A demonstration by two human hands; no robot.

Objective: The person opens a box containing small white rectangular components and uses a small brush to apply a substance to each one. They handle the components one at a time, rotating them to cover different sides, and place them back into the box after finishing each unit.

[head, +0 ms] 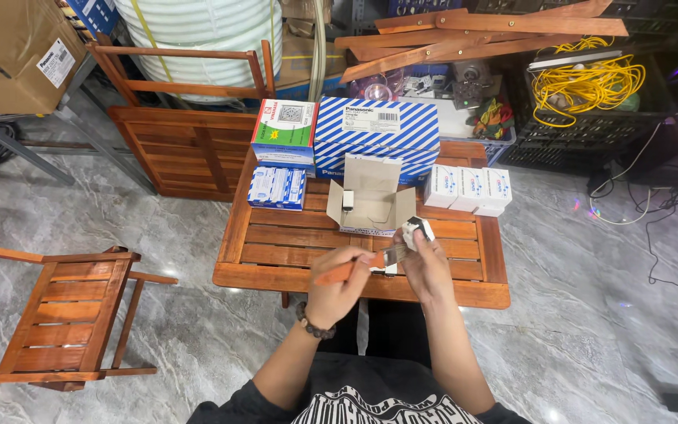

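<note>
My left hand grips an orange-handled screwdriver, its metal tip pointing right into a small white and black electrical part. My right hand holds that part up over the front of the small slatted wooden table. Just behind my hands stands an open cardboard box with one small white part upright inside it. A beaded bracelet is on my left wrist.
On the table's back edge are a blue-striped white carton, a green and red box, a flat pack of small blue boxes and three white boxes. A folding wooden chair stands left. Yellow cable coil lies back right.
</note>
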